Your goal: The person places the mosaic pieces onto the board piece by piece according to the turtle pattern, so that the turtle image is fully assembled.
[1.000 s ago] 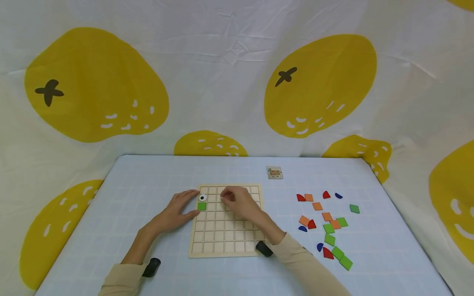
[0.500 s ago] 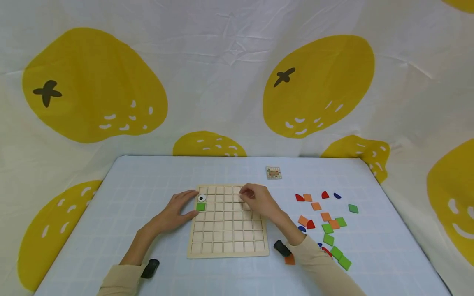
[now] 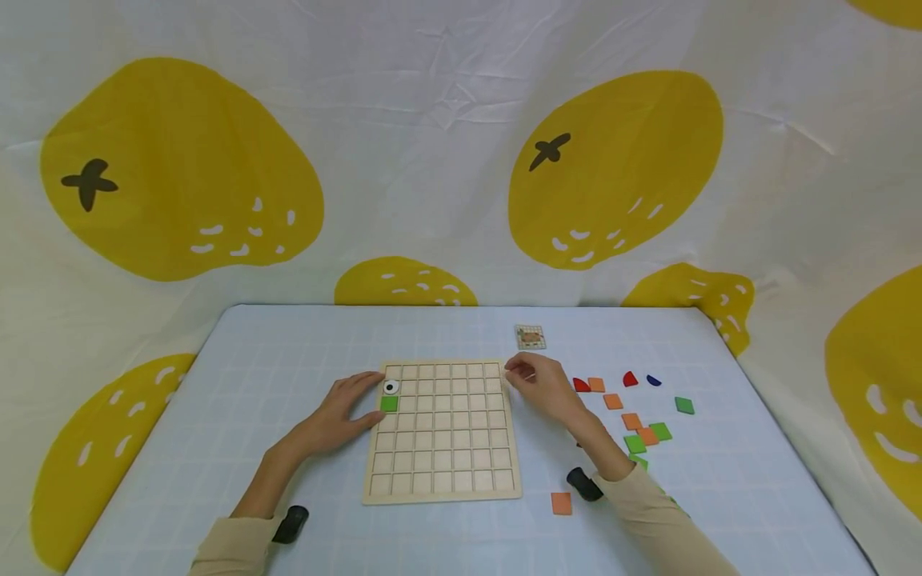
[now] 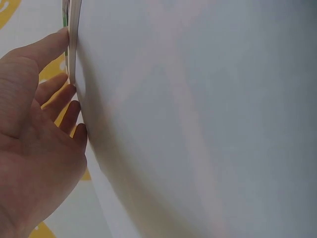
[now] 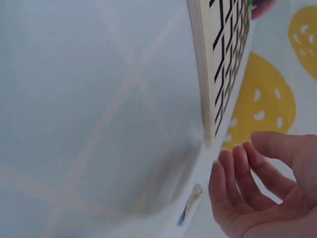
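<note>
A square wooden grid board (image 3: 442,440) lies flat on the table. In its left column sit a white tile with a black eye dot (image 3: 390,387) and, just below, a green square tile (image 3: 389,404). My left hand (image 3: 334,420) rests at the board's left edge, thumb and fingers spread apart; the left wrist view shows its fingertips touching the edge. Just beyond the upper right corner hovers my right hand (image 3: 543,388), fingers loosely bent. In the right wrist view nothing appears between the thumb and fingers of that hand (image 5: 262,183).
Right of the board lie loose pieces: orange squares (image 3: 612,402), green squares (image 3: 659,431), red quarter-rounds (image 3: 630,378) and a blue half-round (image 3: 653,380). A lone orange tile (image 3: 561,503) is nearer the front. Behind stands a small picture card (image 3: 531,337) lying flat. My right forearm covers some pieces.
My right hand has travelled right from above the board's upper cells to beyond its right edge. An orange tile has come into view from under that arm. The left hand stays put.
</note>
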